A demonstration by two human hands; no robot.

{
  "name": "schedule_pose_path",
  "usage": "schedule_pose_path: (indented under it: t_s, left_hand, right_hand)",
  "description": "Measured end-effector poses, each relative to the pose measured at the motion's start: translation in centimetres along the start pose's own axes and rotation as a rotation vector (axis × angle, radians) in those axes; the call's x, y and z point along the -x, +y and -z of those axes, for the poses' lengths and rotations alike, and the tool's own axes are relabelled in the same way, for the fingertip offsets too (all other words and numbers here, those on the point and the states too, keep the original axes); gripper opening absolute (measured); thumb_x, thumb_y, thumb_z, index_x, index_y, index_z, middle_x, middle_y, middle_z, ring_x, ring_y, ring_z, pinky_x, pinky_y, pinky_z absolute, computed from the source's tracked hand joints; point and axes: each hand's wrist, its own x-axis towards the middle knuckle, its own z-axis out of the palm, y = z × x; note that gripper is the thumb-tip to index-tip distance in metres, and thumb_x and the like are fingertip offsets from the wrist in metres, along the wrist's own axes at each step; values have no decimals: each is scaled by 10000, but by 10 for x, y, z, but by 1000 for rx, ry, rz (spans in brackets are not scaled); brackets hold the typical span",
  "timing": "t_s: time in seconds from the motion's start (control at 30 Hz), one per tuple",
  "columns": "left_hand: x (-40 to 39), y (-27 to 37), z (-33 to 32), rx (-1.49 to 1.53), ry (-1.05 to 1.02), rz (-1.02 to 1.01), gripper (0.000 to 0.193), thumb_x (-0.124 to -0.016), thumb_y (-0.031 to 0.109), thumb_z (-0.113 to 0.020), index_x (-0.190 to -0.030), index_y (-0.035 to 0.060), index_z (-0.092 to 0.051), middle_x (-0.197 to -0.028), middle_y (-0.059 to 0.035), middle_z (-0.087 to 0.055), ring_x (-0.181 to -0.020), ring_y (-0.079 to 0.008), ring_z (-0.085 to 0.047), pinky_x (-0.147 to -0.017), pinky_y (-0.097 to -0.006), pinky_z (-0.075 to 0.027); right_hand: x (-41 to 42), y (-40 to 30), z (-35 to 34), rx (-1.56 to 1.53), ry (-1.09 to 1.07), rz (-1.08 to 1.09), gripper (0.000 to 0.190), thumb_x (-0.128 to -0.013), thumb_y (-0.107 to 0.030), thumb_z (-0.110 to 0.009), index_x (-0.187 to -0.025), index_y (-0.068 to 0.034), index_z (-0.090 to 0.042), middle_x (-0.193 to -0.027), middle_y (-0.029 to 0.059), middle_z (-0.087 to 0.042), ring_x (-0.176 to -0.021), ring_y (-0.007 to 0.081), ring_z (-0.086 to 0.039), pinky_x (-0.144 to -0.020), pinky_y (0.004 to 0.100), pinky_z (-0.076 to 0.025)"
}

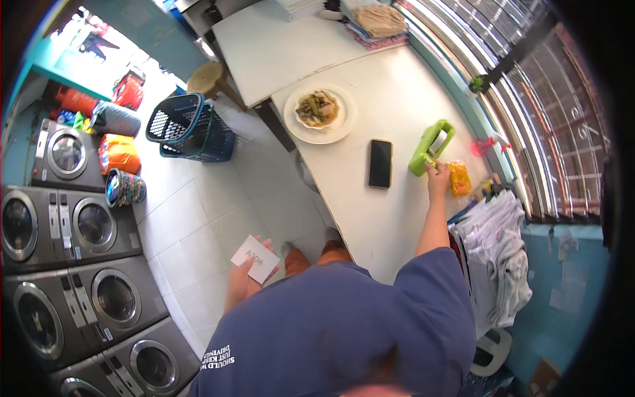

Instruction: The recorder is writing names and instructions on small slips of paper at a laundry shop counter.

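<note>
Held over the tiled floor, my left hand grips a small white card with the thumb across its face. The card bears handwriting. My right hand reaches over the white table to the near end of a green tape dispenser, its fingers pinched there. A roll of tape sits in the dispenser. Whether the fingertips hold a strip of tape is too small to tell. Just right of that hand lies a yellow-orange packet. A dark-screened smartphone rests left of the dispenser.
Food in a bowl stands on a white plate. Folded clothes lie at the far end; more clothes are stacked at right. Stacked plastic baskets and a stool stand left, beyond front-loading machines.
</note>
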Motion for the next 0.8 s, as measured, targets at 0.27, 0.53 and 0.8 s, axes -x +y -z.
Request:
schedule_pose_path:
  t_s: [0.27,0.53,0.8]
  left_hand:
    - [-47,22,-9,-82,-291,135,483,-1015,98,-361,-1492,42,-304,-1473,-197,-424,-1342,-296,-447,-1022,-543,-480]
    - [-67,37,-15,-198,-499,228,484,-1010,104,-408,-1482,40,-322,-1443,-194,-463,-1319,-289,-478,-1025,-545,-480]
    - [-64,45,-22,-201,-551,264,473,-1014,72,-383,-1481,31,-324,-1435,-211,-465,-1320,-298,-482,-1030,-537,-480]
  right_hand:
    - [181,-17,51,378,24,63,342,-803,-309,-791,-1056,-94,-710,-1051,123,-561,-946,221,-597,-772,359,-537]
    - [234,-57,57,-645,90,-715,182,-929,-222,-685,-1028,-79,-633,-1003,51,-595,-924,181,-614,-739,368,-582]
    - [290,-47,54,-1102,202,-593,87,-950,-64,-623,-1002,-14,-575,-1173,63,-539,-1024,184,-587,-926,411,-571]
